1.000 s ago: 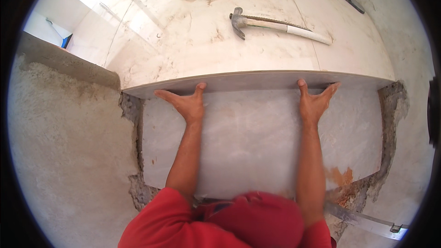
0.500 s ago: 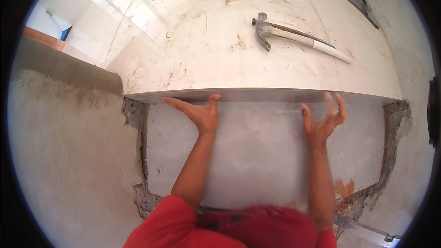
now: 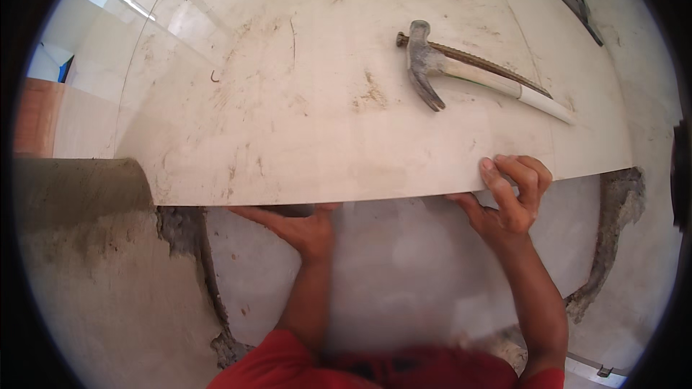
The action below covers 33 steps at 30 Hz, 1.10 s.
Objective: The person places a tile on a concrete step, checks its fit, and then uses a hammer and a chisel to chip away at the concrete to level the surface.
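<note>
Pale tile under hands: left hand, right hand.

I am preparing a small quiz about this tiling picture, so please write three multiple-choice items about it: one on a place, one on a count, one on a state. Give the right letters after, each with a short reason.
1. Where does the hammer lie?
A. On top of the laid tile
B. On the cement floor at the left
C. In the person's left hand

2. How many hands touch the lower tile?
A. None
B. One
C. Two

3. What is the state of the right hand?
A. Flat, palm up
B. Fingers curled at the laid tile's edge
C. Closed around the hammer handle

Answers:
1. A, the hammer rests alone on the big laid tile, above both hands.
2. C, the left hand and the right hand both press on it.
3. B, its fingertips bend at the edge of the laid tile, and the hammer lies apart from them.
</note>
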{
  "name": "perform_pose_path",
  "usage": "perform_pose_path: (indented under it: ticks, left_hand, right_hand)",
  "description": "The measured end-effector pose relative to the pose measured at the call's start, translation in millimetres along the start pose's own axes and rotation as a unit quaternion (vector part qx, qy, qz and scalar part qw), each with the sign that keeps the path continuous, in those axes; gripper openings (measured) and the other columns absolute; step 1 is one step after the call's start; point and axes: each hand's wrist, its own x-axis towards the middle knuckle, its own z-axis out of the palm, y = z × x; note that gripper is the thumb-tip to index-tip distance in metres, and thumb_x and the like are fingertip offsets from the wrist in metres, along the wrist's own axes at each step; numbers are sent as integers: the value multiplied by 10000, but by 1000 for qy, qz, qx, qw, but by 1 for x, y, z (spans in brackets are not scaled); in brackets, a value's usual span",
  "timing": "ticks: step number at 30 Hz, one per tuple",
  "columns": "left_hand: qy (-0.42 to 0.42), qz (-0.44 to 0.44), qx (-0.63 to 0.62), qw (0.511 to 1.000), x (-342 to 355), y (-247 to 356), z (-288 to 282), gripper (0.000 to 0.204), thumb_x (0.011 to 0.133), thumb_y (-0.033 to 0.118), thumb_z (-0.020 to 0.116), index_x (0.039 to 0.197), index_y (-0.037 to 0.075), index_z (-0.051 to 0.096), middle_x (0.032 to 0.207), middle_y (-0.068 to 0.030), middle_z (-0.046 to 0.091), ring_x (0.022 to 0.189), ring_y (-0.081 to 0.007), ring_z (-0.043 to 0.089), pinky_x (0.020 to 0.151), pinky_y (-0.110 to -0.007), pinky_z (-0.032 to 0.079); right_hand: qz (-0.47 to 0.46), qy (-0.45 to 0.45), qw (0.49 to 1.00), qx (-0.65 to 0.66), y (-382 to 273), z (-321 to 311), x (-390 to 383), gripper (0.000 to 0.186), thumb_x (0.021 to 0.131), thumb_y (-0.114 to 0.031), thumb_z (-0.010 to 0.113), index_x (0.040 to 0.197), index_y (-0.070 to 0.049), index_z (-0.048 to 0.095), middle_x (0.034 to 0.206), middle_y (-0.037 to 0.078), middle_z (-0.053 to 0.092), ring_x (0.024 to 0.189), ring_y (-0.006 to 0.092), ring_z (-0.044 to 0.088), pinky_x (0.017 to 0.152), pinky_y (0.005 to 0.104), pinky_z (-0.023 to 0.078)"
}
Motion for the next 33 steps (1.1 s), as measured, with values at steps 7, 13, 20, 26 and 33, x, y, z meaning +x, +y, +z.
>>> perform_pose_path:
  ticks: [7, 13, 20, 26, 33]
  left_hand:
    - [-36, -34, 61, 997, -10, -10, -6, 1548, 699, 726, 823, 1567, -62, -189, 1641, -342, -144, 1552, -465, -59, 1229, -605, 51]
    - [-34, -48, 30, 998, -12, -13, -4, 1555, 690, 758, 802, 1566, -58, -190, 1642, -337, -112, 1551, -454, -37, 1232, -597, 65]
    - [-19, -11, 59, 998, -7, -19, -9, 1546, 690, 832, 734, 1577, -6, -215, 1625, -355, -181, 1533, -511, -75, 1205, -665, 61]
    - [-27, 43, 82, 995, 0, -8, -6, 1488, 721, 817, 725, 1600, 2, -157, 1636, -356, -143, 1531, -526, -43, 1195, -684, 93]
    - [23, 23, 80, 996, -8, -16, -4, 1393, 765, 693, 793, 1603, -61, -26, 1658, -313, 84, 1537, -430, 177, 1239, -538, 174]
  right_hand:
    - [15, -45, 999, -14, -2, -5, 0, 630, 615, -309, 973, 1143, -83, 715, 1169, 69, 588, 1097, 300, 515, 891, 417, 485]
    - [18, -61, 998, -25, -3, -9, -2, 643, 651, -305, 966, 1186, -69, 698, 1214, 88, 584, 1135, 320, 530, 928, 439, 486]
    - [34, -45, 998, 5, -15, -4, -3, 609, 699, -281, 941, 1202, -47, 692, 1213, 111, 576, 1128, 319, 553, 932, 444, 489]
    - [63, -36, 997, 20, -17, -14, -3, 559, 722, -266, 928, 1179, -39, 700, 1196, 114, 583, 1115, 315, 559, 933, 449, 488]
    - [44, -7, 999, -4, -20, -4, 3, 455, 669, -301, 912, 1018, -73, 729, 1096, 56, 648, 1014, 242, 571, 902, 431, 432]
